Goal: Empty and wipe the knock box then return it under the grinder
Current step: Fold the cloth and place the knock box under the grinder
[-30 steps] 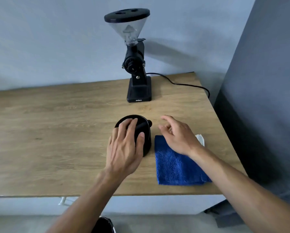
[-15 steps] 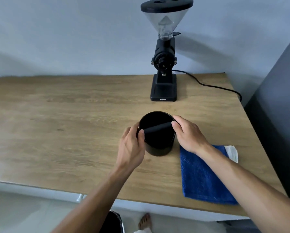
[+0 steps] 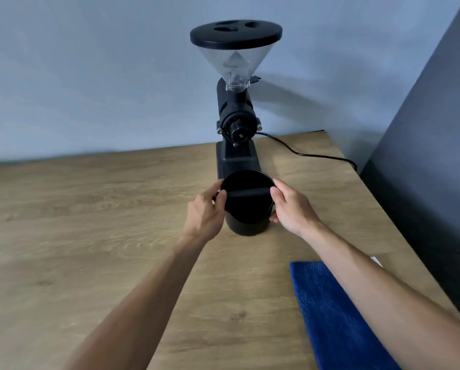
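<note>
I have the black knock box [image 3: 246,206] between both hands, upright on the wooden table [image 3: 90,222], directly in front of the coffee grinder [image 3: 237,124] and overlapping its base in my view; whether box and base touch I cannot tell. My left hand [image 3: 205,212] clasps the left wall with the thumb over the rim beside the end of the knock bar [image 3: 246,194]. My right hand [image 3: 293,206] clasps the right wall, thumb at the other end of the bar and fingers curled round the side.

The inside of the box is uniformly dark, so I cannot make out its floor or whether any residue is there. Its far wall hides the lower front of the grinder base, and the fingers on the far sides of the box are out of sight. The blue cloth [image 3: 338,316] is cut off at the bottom edge and partly covered by my right forearm; a sliver of something white [image 3: 377,261] shows at its far corner.

Half a second ago the box stood well short of the grinder with the cloth just beside it; now it is up against the base and the cloth lies well behind my right hand.

The table's right edge runs close to the grinder's cable [image 3: 303,153] and the dark panel [image 3: 423,156]. The left of the table is open.
</note>
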